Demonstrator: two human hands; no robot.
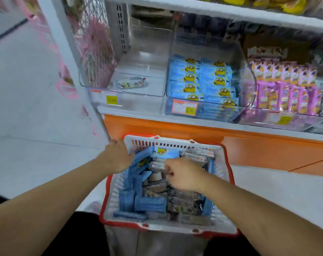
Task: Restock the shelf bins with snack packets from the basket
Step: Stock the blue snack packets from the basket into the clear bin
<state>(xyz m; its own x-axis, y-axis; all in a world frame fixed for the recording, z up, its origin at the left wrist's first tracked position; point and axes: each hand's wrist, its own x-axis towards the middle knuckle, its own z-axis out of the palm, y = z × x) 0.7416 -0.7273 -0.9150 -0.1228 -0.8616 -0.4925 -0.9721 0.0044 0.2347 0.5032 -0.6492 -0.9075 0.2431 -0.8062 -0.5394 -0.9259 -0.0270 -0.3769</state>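
Observation:
A white basket with a red rim (229, 174) sits low in front of me, full of blue snack packets (149, 204) on the left and grey-brown packets (184, 200) in the middle. My left hand (118, 156) grips the basket's far left corner. Reaching into the basket, my right hand (182, 174) has its fingers curled down among the packets; what they hold is hidden. On the shelf, the left clear bin (123, 89) holds one packet (131, 83). The middle bin (245, 74) is packed with blue packets (201, 80).
A third bin (286, 85) at the right holds purple packets. An orange base panel (194, 130) runs under the shelf. A pink mesh bag (96, 52) hangs at the shelf's left end. White floor lies to the left.

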